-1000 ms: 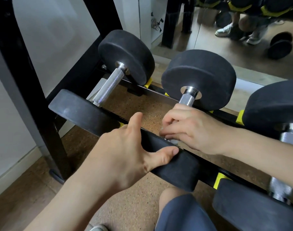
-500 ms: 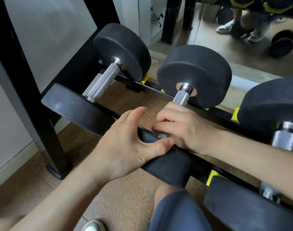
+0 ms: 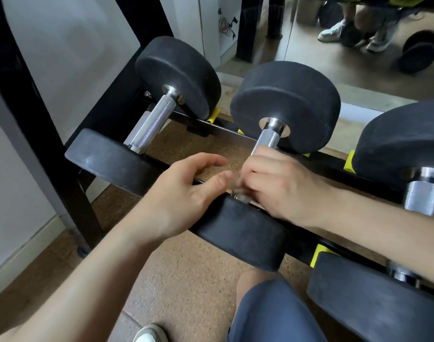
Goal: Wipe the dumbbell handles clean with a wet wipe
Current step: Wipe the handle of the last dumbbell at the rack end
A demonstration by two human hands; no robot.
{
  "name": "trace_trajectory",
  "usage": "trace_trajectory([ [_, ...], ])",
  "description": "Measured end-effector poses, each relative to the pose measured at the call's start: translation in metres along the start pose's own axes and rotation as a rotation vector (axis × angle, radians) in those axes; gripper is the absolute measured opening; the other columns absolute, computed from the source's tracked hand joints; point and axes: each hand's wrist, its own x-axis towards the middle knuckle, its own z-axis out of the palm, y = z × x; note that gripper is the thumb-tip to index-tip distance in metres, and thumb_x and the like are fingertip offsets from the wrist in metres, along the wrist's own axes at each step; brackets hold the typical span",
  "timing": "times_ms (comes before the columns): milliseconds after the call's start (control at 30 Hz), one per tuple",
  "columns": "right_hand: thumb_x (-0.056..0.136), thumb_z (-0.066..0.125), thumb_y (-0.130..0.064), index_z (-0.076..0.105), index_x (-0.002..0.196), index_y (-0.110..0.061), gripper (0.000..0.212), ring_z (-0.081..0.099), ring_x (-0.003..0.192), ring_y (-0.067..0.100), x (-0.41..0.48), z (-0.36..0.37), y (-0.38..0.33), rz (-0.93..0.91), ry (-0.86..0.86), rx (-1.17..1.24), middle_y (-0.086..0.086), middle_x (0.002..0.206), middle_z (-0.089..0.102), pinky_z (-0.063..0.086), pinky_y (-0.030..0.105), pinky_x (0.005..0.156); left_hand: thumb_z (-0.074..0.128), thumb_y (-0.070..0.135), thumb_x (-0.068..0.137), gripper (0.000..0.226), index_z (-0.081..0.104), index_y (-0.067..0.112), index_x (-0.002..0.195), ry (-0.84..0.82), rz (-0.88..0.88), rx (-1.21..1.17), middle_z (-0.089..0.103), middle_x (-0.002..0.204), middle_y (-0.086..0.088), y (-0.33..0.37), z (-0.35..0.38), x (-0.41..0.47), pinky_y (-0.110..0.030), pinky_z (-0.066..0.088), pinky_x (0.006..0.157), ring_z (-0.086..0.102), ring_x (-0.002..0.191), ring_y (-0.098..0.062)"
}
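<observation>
Three black dumbbells with knurled steel handles lie across a low rack. My right hand (image 3: 280,186) is curled round the middle dumbbell's handle (image 3: 267,139), close to its near head (image 3: 243,238). A scrap of pale wet wipe (image 3: 239,195) shows under those fingers; the rest of it is hidden. My left hand (image 3: 181,198) hovers just left of the right hand with relaxed, spread fingers and holds nothing. The left dumbbell's handle (image 3: 154,124) and the right dumbbell's handle (image 3: 423,196) are bare.
The rack is a black frame (image 3: 38,134) with yellow pads (image 3: 349,161), standing on a cork floor beside a white wall. A mirror behind it reflects shoes and another dumbbell (image 3: 418,53). My knee in blue shorts (image 3: 272,312) and a shoe (image 3: 149,334) are below.
My left hand has let go of the middle dumbbell's near head and lifted off it, fingers spread. My right hand has stayed wrapped round the handle.
</observation>
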Motion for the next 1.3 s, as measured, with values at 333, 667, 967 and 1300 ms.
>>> trace_trajectory([
  [333,0.088,0.054,0.001,0.074,0.093,-0.004,0.021,0.047,0.075,0.022,-0.005,-0.011,0.02,0.038,0.033,-0.022,0.008,0.083,0.062,0.044,0.032,0.07,0.058,0.031,0.09,0.022,0.067,0.027,0.109,-0.003,-0.024,0.004,0.066,0.095,0.019,0.001,0.008,0.009,-0.008,0.039,0.079,0.056,0.09,0.007],
  [667,0.085,0.057,0.006,0.073,0.092,-0.001,0.019,0.048,0.069,0.026,0.0,-0.007,0.025,0.051,0.136,-0.053,0.01,0.077,0.061,0.046,0.037,0.066,0.058,0.028,0.071,0.032,0.071,0.025,0.1,-0.059,-0.045,-0.11,0.071,0.097,0.008,0.006,0.007,0.014,-0.017,0.047,0.083,0.064,0.092,-0.004],
  [967,0.095,0.045,-0.004,0.071,0.083,-0.002,0.029,0.047,0.067,0.027,0.003,-0.009,0.028,0.143,0.163,-0.08,0.011,0.072,0.057,0.05,0.035,0.073,0.059,0.012,0.087,0.023,0.075,0.026,0.098,-0.034,0.001,0.064,0.071,0.077,0.005,0.013,0.004,0.015,-0.016,0.044,0.066,0.061,0.07,-0.007],
  [1300,0.078,0.05,0.002,0.066,0.073,-0.002,0.017,0.048,0.062,0.028,0.01,-0.008,0.013,0.097,0.031,-0.175,0.01,0.067,0.05,0.042,0.038,0.062,0.061,0.017,0.084,0.025,0.074,0.038,0.089,-0.022,0.084,0.199,0.072,0.079,0.005,0.019,0.0,0.025,-0.014,0.044,0.071,0.061,0.077,-0.008],
])
